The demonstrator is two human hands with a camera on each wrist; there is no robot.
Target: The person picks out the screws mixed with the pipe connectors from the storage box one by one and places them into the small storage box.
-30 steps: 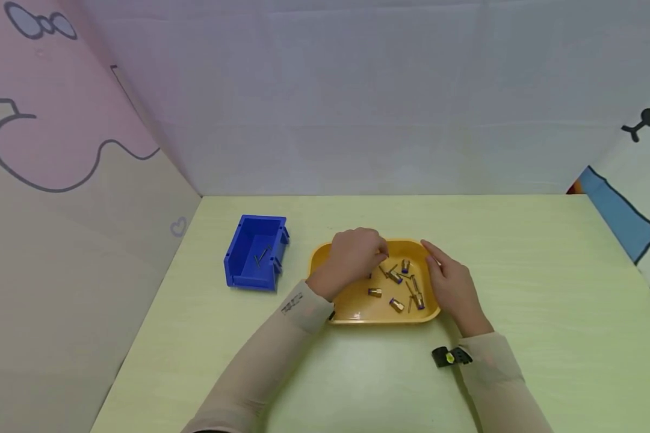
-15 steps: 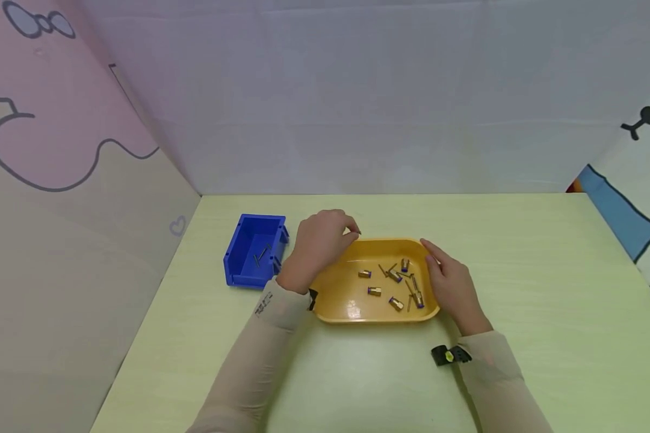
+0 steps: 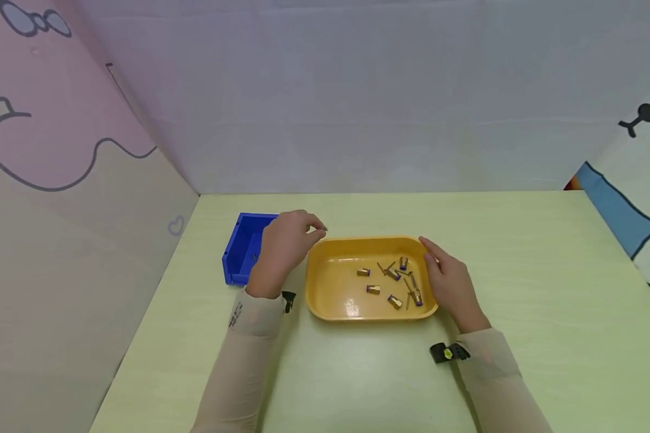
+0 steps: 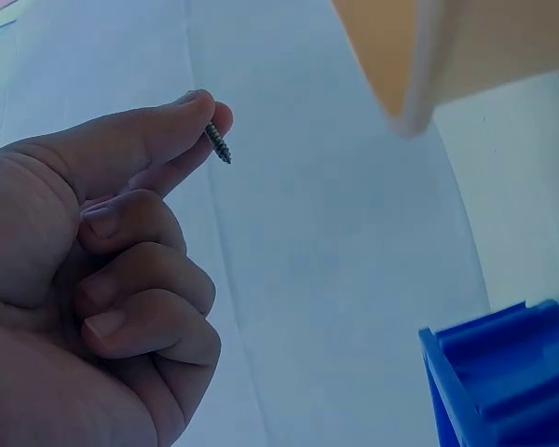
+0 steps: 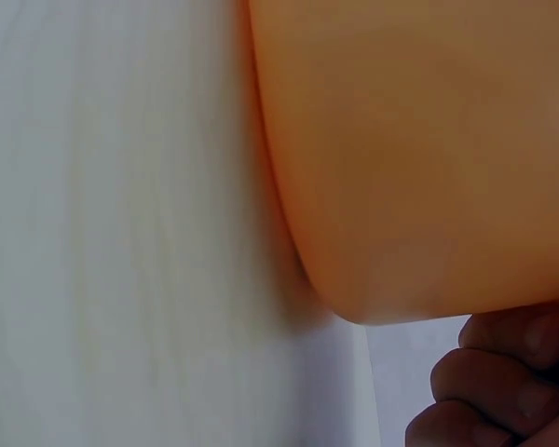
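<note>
One screw (image 4: 219, 143), probably light, rigid, slippery, best held opposite its point: left hand (image 3: 283, 248) pinches it; right hand (image 3: 455, 288) grips tray (image 3: 329, 285).

Bin (image 3: 243, 248) left of tray (image 3: 336, 281), both on table (image 3: 520, 258), fittings (image 3: 373, 289) and screws (image 3: 413, 279) in tray, backdrop (image 3: 357, 96) behind

I'm wearing beige sleeves (image 3: 239, 361) over a pale yellow-green tabletop (image 3: 352, 373). At centre, the tray (image 3: 330, 291) is showing yellow, its fittings (image 3: 374, 289) brass and purple; centre-left, the bin (image 3: 240, 254) blue. Upper left, grey outlines are patterning the pink wall (image 3: 54, 153).
</note>
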